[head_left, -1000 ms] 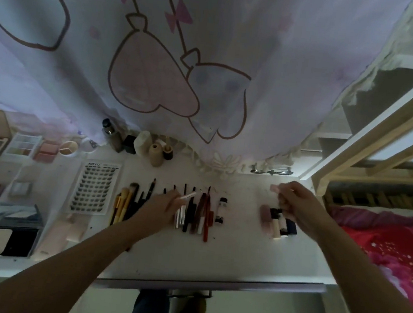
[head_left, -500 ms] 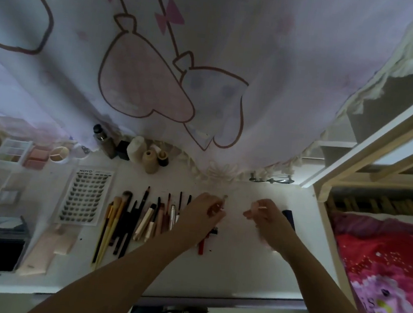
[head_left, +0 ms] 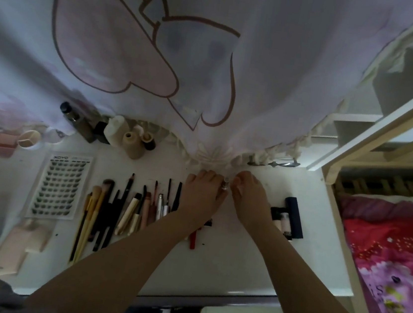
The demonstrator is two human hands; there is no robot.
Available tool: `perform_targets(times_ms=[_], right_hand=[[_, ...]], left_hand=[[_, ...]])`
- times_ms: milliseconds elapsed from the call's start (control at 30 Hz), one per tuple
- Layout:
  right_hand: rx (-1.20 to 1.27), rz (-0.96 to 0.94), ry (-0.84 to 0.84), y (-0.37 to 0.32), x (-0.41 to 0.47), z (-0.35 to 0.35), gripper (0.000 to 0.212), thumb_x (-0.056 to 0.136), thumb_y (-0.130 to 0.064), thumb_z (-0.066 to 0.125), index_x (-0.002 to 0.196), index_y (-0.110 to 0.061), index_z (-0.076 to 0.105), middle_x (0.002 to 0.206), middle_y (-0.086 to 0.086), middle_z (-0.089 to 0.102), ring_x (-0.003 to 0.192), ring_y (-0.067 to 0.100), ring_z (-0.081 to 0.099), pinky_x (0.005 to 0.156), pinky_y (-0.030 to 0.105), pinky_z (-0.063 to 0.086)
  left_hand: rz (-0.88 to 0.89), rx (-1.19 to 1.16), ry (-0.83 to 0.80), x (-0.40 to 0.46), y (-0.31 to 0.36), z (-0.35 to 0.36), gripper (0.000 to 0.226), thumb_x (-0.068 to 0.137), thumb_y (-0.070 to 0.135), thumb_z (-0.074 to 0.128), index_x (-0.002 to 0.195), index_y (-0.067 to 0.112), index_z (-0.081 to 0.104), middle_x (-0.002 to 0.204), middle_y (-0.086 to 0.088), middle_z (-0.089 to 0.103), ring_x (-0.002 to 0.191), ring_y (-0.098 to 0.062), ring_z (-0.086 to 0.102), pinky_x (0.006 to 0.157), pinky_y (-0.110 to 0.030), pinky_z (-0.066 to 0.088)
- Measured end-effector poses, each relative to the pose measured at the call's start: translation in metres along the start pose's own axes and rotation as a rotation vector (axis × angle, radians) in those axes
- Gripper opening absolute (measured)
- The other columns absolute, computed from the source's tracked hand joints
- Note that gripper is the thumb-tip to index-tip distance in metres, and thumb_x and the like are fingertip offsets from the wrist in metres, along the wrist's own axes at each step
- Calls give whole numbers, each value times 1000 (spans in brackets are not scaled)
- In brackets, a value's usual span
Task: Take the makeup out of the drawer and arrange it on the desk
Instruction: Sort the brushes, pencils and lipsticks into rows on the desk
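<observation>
My left hand [head_left: 202,194] and my right hand [head_left: 250,200] meet over the middle of the white desk [head_left: 239,264], near the curtain's hem. Between their fingertips they pinch a small pale tube [head_left: 225,184]. A row of brushes and pencils [head_left: 126,206] lies left of my left hand. A red pencil [head_left: 193,239] pokes out under my left wrist. Lipsticks and a dark tube [head_left: 292,217] lie right of my right hand.
A false-lash card [head_left: 60,185] and palettes [head_left: 2,144] lie at the left, with bottles [head_left: 124,136] along the back under the hanging curtain [head_left: 185,62]. A bed with a red cover [head_left: 390,257] and a wooden frame [head_left: 384,141] stands to the right.
Both hands have come together toward the back middle of the desk. The left hand left the pencil row and now shares the small tube with the right hand.
</observation>
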State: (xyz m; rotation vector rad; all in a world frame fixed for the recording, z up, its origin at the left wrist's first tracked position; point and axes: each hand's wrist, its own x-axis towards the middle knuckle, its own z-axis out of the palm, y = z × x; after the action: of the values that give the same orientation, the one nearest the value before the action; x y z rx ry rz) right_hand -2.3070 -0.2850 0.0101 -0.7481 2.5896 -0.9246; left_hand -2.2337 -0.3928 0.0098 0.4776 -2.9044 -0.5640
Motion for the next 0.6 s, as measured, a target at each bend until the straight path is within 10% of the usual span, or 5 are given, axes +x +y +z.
perform_targets(times_ms=[367, 600], right_hand=[[13, 56, -41, -7, -17, -16, 51, 91, -12, 56, 139, -7, 37, 135, 11, 41, 113, 22, 50, 88, 25, 42], [43, 155, -26, -10, -61, -4, 26, 93, -11, 50, 118, -11, 57, 109, 7, 62, 91, 13, 53, 77, 16, 41]], left_hand=[[-19, -5, -118, -14, -22, -24, 41, 92, 39, 50, 126, 17, 51, 120, -3, 56, 113, -22, 46, 91, -32, 32], [113, 161, -356, -36, -18, -24, 63, 84, 52, 52, 137, 23, 34, 139, 2, 40, 127, -20, 32, 100, -36, 25]])
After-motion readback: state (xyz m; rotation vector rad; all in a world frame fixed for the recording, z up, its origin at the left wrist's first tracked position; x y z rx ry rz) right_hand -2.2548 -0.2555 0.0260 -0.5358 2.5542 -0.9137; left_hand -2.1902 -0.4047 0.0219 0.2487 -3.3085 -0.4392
